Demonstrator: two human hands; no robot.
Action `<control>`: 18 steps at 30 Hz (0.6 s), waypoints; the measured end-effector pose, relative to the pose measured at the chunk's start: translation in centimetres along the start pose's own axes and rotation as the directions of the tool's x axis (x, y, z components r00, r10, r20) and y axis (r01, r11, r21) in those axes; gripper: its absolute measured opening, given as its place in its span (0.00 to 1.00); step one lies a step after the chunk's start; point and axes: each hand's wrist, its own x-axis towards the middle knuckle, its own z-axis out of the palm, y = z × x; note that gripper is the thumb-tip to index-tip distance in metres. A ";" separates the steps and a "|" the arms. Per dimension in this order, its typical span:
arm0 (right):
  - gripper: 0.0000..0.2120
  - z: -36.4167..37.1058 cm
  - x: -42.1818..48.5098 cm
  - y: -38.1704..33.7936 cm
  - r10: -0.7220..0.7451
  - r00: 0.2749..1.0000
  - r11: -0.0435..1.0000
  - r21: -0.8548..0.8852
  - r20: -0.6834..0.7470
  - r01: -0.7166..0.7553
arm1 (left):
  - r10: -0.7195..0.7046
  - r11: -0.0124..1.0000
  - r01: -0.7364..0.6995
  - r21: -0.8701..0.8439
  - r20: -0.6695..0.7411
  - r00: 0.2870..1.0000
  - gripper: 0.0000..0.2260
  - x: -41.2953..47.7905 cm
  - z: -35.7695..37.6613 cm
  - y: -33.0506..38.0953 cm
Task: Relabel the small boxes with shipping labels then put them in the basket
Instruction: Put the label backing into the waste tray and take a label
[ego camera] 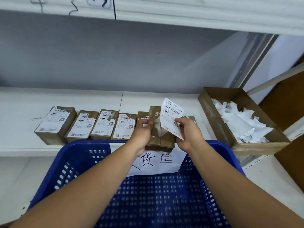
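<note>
My left hand [144, 130] grips a small brown box [159, 137] by its left side, holding it above the far rim of the blue basket [69, 162]. My right hand [185, 132] pinches a white shipping label [171, 114] that is peeled up from the box's top and stands tilted to the right. Torn white label scraps stay stuck on the box's top. Several small brown boxes with partly torn labels [82, 125] lie in a row on the white shelf to the left. Another box [143, 115] sits behind my left hand.
A shallow cardboard tray [213, 112] holding white paper scraps sits at the right on the shelf [24, 109]. A white paper sign with handwriting [158, 163] hangs inside the basket's far wall. An upper shelf runs overhead.
</note>
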 end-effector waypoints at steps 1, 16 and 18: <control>0.05 0.0 -1.1 -0.2 -0.011 1.000 1.000 -0.007 0.019 0.011 | -0.014 0.999 0.014 -0.048 0.013 1.000 0.06 -1.0 -0.4 0.4; 0.08 -3.7 -16.2 2.1 -0.109 0.978 0.945 -0.287 0.177 0.157 | -0.026 0.997 0.041 -0.062 0.219 0.975 0.32 -18.3 -6.2 1.8; 0.08 -4.1 -17.5 2.7 -0.106 0.977 0.941 -0.299 0.182 0.158 | -0.026 0.996 0.045 -0.077 0.236 0.971 0.33 -19.5 -6.8 0.9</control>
